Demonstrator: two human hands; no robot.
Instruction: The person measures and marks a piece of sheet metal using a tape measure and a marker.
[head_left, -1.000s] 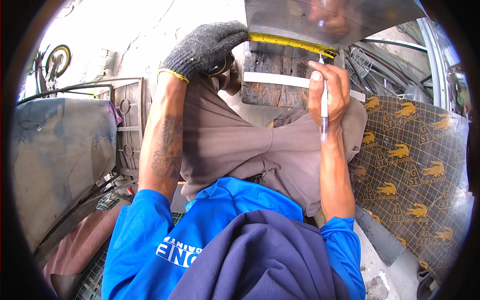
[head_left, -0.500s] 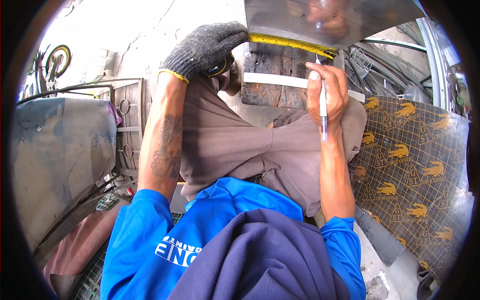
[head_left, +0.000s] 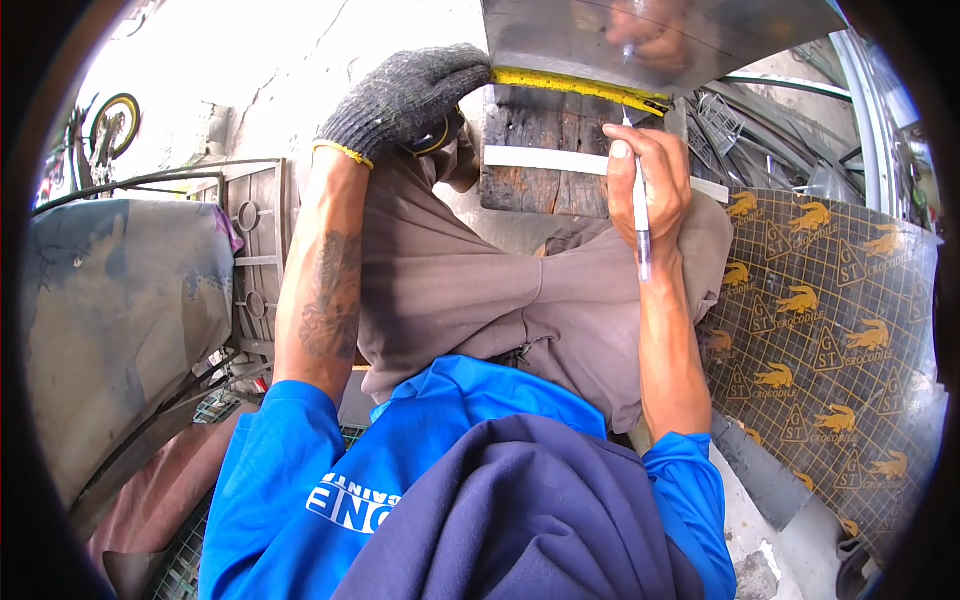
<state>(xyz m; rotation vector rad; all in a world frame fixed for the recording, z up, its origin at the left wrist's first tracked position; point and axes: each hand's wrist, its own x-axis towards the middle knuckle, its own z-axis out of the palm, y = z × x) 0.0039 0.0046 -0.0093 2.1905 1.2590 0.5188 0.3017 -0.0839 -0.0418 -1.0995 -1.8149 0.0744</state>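
Note:
My left hand (head_left: 405, 105), in a dark grey knitted glove with a yellow cuff, is closed on a tape measure, whose black case (head_left: 440, 133) shows partly below the palm. Its yellow blade (head_left: 570, 86) runs along the near edge of a shiny metal sheet (head_left: 560, 38). Bare and pinched shut, my right hand (head_left: 658, 190) holds a white pen (head_left: 643, 215) with its tip up by the blade's right end. Beneath them is a worn wooden block (head_left: 540, 120), and a flat white strip (head_left: 545, 160) lies across it, partly behind my right hand.
Metal lengths and scraps (head_left: 770, 125) lie at the upper right. A dark board with yellow crocodile prints (head_left: 800, 330) stands close by my right arm. At left are a metal grille (head_left: 260, 230) and a stained draped sheet (head_left: 120, 300); a bicycle wheel (head_left: 117, 125) is farther back.
The metal sheet and tape blade have shifted very slightly left. My right hand and the pen have also moved a little left, with the grip unchanged.

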